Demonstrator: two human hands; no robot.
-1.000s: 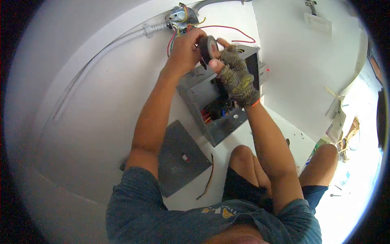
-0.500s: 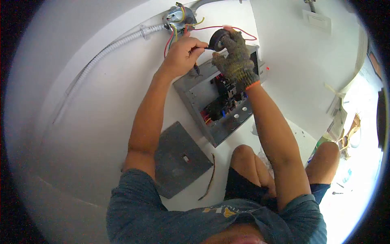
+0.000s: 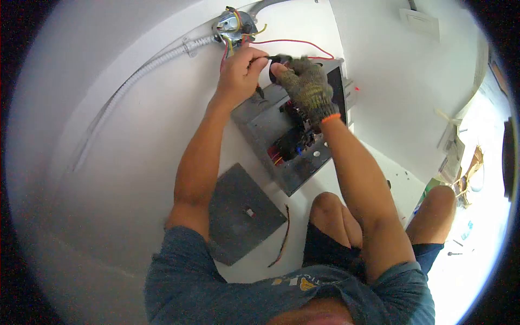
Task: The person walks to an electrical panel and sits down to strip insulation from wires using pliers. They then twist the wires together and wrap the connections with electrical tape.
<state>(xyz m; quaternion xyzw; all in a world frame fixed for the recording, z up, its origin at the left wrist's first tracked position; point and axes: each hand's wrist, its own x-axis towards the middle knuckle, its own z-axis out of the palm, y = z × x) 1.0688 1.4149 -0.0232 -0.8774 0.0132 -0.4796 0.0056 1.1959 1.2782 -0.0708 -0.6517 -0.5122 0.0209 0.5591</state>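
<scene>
My bare left hand is closed in a pinch on black electrical tape, just below the round metal junction box. My right hand, in a knitted work glove with an orange cuff and bare fingertips, is wrapped round the tape roll, whose dark edge shows by the thumb. A red wire loops from the junction box toward the right hand. Other coloured wire ends stick out of the box. Below both hands sits an uncovered grey metal panel box with breakers and wires inside.
White corrugated conduit runs along the wall to the junction box. A dark square cover plate lies below the panel box, beside a thin strip. On the right wall is a white switch plate; debris lies at far right.
My right hand has turned and dropped slightly with the tape roll, its thumb now toward the left hand. A black stretch of tape spans between both hands. My left hand stays nearly in place.
</scene>
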